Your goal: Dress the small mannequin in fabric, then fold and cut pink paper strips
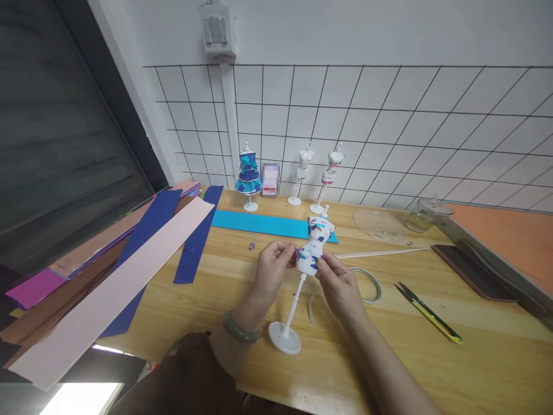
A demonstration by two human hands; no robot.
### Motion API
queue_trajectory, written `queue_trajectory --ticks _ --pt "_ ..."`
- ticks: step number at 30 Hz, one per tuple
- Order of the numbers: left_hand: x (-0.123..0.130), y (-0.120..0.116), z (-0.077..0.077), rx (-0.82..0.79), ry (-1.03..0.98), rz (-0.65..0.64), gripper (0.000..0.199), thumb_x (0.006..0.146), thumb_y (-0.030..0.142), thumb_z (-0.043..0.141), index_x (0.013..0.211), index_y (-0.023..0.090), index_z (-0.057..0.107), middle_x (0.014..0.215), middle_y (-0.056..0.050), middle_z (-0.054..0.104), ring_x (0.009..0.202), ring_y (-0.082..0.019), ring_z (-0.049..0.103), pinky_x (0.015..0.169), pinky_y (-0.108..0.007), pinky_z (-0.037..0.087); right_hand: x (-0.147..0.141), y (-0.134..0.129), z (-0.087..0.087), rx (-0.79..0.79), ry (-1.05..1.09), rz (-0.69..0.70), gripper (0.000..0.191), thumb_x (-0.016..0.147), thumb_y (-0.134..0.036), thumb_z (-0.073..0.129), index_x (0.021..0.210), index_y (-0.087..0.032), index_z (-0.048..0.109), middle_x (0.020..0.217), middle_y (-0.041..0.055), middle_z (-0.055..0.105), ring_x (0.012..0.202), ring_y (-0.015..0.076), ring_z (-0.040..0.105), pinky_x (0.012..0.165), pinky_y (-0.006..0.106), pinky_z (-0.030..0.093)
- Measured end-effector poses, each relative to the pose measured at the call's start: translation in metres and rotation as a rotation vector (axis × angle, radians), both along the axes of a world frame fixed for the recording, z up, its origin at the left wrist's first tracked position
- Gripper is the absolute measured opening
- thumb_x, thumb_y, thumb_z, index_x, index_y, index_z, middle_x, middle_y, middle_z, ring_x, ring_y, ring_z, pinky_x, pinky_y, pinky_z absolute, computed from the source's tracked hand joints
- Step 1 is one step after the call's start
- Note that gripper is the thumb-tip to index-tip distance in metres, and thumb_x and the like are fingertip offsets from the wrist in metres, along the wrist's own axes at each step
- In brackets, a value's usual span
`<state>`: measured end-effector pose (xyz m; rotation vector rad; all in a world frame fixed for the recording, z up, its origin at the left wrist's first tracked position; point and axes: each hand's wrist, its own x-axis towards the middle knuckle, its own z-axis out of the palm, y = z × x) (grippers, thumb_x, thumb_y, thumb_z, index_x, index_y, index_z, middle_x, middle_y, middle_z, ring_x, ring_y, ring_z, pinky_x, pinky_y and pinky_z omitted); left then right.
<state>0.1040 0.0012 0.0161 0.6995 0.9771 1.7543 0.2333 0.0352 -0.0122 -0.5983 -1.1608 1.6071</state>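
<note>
A small white dress-form mannequin (pixel 309 256) with blue, purple and orange patches stands tilted on its round white base (pixel 284 338). My left hand (pixel 273 266) pinches at the left side of its hip, where a bit of purple shows at the fingertips. On the other side, my right hand (pixel 339 283) has its thumb and fingers closed on the mannequin's lower right edge. A roll of white tape (pixel 378 290) lies beside my right hand. Behind the mannequin is a bright blue strip (pixel 268 223). A tiny purple scrap (pixel 251 246) rests left of my hands.
Long pink (pixel 116 288) and dark blue sheets (pixel 194 248) cover the left side. At the back stand a blue-dressed mannequin (pixel 249 176) and two others. Scissors (pixel 427 313), a dark phone-like slab (pixel 470 272), a clear disc (pixel 380 225) and a glass container (pixel 425 216) lie right.
</note>
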Motion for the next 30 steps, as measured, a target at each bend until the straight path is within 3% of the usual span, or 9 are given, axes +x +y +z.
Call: queue_trajectory --ticks 8,11,17,19,23,27,30 --pt "0.000 -0.002 -0.002 -0.038 -0.207 -0.134 0.023 0.066 0.028 0.073 0.069 0.012 0.058 0.066 -0.003 0.065 0.062 -0.012 0.061 0.063 -0.026 0.050 0.002 0.000 0.017 -0.142 0.166 0.218 0.024 0.076 -0.027 0.065 0.099 -0.020 0.067 0.094 0.0048 0.069 0.079 0.0143 0.061 0.072 0.027 0.048" --pt "0.002 -0.002 -0.004 -0.045 -0.314 -0.214 0.018 0.069 0.024 0.071 0.075 0.010 0.060 0.072 -0.006 0.066 0.065 -0.013 0.063 0.066 -0.025 0.050 0.004 0.001 0.013 -0.203 0.230 0.262 0.020 0.075 -0.027 0.066 0.093 -0.020 0.068 0.091 0.0038 0.068 0.074 0.0127 0.060 0.066 0.025 0.048" --pt "0.006 -0.001 -0.007 -0.098 -0.499 -0.349 0.009 0.076 0.015 0.063 0.082 0.008 0.063 0.077 -0.006 0.066 0.070 -0.009 0.062 0.070 -0.019 0.049 0.008 0.005 0.004 -0.361 0.304 0.265 0.018 0.076 -0.030 0.065 0.092 -0.020 0.065 0.095 0.0026 0.067 0.080 0.0118 0.061 0.070 0.024 0.049" --pt "0.006 -0.002 -0.006 -0.057 -0.461 -0.329 0.011 0.076 0.017 0.063 0.083 0.009 0.062 0.075 -0.006 0.065 0.069 -0.010 0.062 0.070 -0.021 0.049 0.008 0.006 0.005 -0.363 0.292 0.272 0.017 0.077 -0.030 0.064 0.091 -0.020 0.064 0.094 0.0026 0.067 0.079 0.0118 0.060 0.069 0.024 0.049" --pt "0.005 -0.006 0.001 0.096 -0.270 -0.163 0.016 0.074 0.026 0.066 0.078 0.013 0.058 0.080 -0.005 0.065 0.071 -0.012 0.061 0.068 -0.026 0.049 0.005 0.004 0.011 -0.311 0.238 0.322 0.017 0.080 -0.027 0.061 0.095 -0.021 0.063 0.083 0.0004 0.066 0.072 0.0116 0.061 0.064 0.024 0.049" --pt "0.003 -0.008 0.006 0.141 -0.148 -0.120 0.020 0.076 0.033 0.064 0.078 0.016 0.055 0.085 -0.004 0.065 0.069 -0.011 0.060 0.067 -0.025 0.047 0.000 0.001 0.010 -0.324 0.067 0.360 0.027 0.083 -0.036 0.055 0.108 -0.026 0.058 0.098 0.0028 0.066 0.076 0.0160 0.065 0.071 0.031 0.051" --pt "0.002 -0.009 0.007 0.165 -0.055 -0.087 0.021 0.078 0.035 0.061 0.079 0.017 0.053 0.082 -0.005 0.065 0.069 -0.012 0.060 0.070 -0.027 0.048 0.000 0.003 0.005 -0.360 -0.039 0.301 0.031 0.082 -0.042 0.054 0.108 -0.024 0.058 0.101 0.0053 0.066 0.070 0.0158 0.066 0.062 0.028 0.052"
